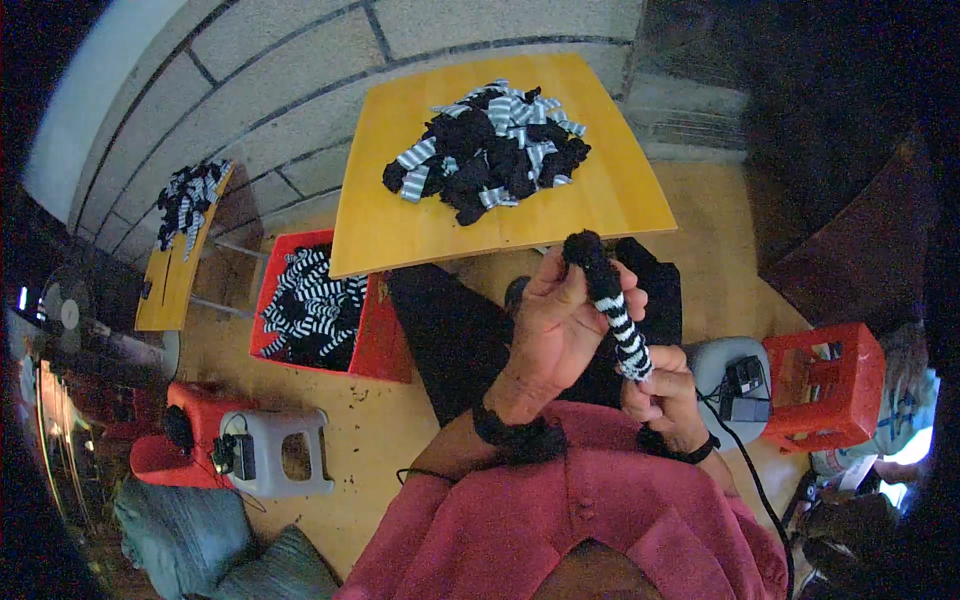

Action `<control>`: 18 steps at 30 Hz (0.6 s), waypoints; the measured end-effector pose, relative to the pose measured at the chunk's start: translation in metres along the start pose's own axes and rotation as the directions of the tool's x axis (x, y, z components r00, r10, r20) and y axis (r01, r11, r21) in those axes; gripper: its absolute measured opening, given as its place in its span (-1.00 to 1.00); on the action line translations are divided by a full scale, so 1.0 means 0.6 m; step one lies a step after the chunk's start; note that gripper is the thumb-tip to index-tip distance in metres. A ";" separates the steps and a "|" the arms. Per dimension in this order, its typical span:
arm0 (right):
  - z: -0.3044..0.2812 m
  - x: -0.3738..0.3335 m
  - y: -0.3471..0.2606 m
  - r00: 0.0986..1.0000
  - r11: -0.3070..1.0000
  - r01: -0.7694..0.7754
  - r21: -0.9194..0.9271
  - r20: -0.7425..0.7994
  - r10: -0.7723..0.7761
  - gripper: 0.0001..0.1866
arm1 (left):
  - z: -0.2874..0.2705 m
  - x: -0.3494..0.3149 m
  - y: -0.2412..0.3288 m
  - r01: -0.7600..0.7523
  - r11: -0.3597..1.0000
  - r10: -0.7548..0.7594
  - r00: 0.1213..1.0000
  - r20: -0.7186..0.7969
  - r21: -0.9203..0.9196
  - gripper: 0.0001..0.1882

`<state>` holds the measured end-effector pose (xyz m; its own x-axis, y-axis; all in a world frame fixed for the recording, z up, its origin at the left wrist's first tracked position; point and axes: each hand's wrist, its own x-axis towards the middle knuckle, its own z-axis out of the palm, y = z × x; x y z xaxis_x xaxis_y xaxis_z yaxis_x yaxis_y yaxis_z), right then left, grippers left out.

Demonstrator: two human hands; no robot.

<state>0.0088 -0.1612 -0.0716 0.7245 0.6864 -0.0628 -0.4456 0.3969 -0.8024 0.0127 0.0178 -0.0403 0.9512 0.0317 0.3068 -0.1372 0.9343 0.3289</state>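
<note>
Between my two hands a knitted piece (pixel 622 328) is held up at a slant in front of my lap. It is a narrow tube with black and white stripes and a fuzzy black upper end. The fingers of my left hand (pixel 558 325) are closed round its upper part, just below the black end. Lower down, my right hand (pixel 668 395) pinches the striped tip. Just beyond, on a yellow wooden table (pixel 385 235), lies a pile of similar knitted pieces (pixel 490 150) in fuzzy black and grey-white stripes.
Left of my legs stands a red crate (pixel 395 345) full of striped knitted pieces (pixel 315 300). A smaller table (pixel 165 300) at far left bears more. Beside me are a grey stool (pixel 310 455), red stools (pixel 825 385), a black cable (pixel 755 470) and green sacks (pixel 185 535).
</note>
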 end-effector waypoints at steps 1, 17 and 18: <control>0.001 -0.002 -0.004 1.000 1.000 -0.029 0.006 -0.011 0.029 -0.76 | 0.000 0.003 0.003 0.035 0.999 -0.035 0.999 0.004 0.000 -0.74; 0.015 -0.028 0.005 0.938 0.809 0.033 -0.587 -0.260 -0.228 -0.86 | 0.010 0.007 0.047 -0.002 0.720 0.172 0.969 -0.176 0.694 -0.65; 0.011 -0.030 0.007 0.937 0.810 0.032 -0.585 -0.264 -0.228 -0.86 | 0.004 0.008 0.045 0.002 0.720 0.168 0.970 -0.177 0.694 -0.65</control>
<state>-0.0094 -0.1677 -0.0701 0.9192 0.3925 -0.0326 -0.0299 -0.0130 -0.9995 0.0129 0.0424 -0.0280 0.9482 0.2509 0.1949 -0.2889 0.4260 0.8573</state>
